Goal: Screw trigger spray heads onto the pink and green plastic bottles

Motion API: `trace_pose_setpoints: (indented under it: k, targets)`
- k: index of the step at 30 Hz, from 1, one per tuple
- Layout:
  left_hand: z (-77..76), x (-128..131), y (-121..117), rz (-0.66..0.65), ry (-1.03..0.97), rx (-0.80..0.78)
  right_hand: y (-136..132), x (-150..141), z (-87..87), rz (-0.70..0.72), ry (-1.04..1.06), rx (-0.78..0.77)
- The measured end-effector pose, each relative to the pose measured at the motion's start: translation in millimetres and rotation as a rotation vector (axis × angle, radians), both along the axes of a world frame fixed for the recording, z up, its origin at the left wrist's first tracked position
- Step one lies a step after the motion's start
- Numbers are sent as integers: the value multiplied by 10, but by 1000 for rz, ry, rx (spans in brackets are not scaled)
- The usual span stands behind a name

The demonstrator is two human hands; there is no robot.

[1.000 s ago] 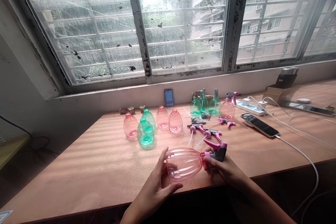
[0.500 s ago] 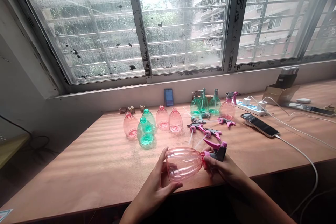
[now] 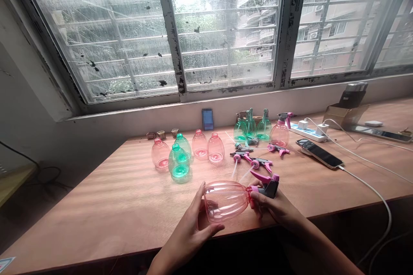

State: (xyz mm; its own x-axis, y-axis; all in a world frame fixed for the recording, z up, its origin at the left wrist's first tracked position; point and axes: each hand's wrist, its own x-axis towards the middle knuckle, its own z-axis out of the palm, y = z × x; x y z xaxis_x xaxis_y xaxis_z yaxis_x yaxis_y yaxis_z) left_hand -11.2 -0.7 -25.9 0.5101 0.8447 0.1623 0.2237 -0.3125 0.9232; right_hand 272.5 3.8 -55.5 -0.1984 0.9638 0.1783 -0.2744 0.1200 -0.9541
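Observation:
A clear pink spray bottle (image 3: 226,201) lies on its side in the air between my hands, over the table's front edge. My left hand (image 3: 196,219) cups its base, thumb below and fingers behind. At the neck, my right hand (image 3: 269,204) grips where the pink collar of the black-and-pink trigger head (image 3: 267,184) meets the bottle; some of its fingers are hidden. Beyond lie loose pink trigger heads (image 3: 263,164) with straws. Headless pink bottles (image 3: 215,148) and green bottles (image 3: 179,163) stand to the left. Green bottles with heads (image 3: 263,126) and a pink one (image 3: 280,132) stand behind.
On the right, a phone (image 3: 319,153) with a white cable lies before a power strip (image 3: 308,132). Farther right stand a cardboard box (image 3: 340,116) and a dark cylindrical object (image 3: 353,94). A small blue-screened device (image 3: 208,119) leans on the wall below the window.

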Motion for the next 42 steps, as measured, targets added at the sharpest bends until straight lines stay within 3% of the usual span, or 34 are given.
trace_pose_setpoints:
  k: [11, 25, 32, 42]
  targets:
    - [-29, 7, 23, -2, -56, 32, 25, 10, -59, 9, 16, 7]
    - [10, -21, -14, -72, -111, -47, 24, 10, -56, 22, 26, 22]
    - [-8, -11, 17, -11, -50, -7, 21, 25, -32, 8, -8, 47]
    - [-34, -16, 12, -23, -21, 1, 10, 32, -28, 9, -4, 43]
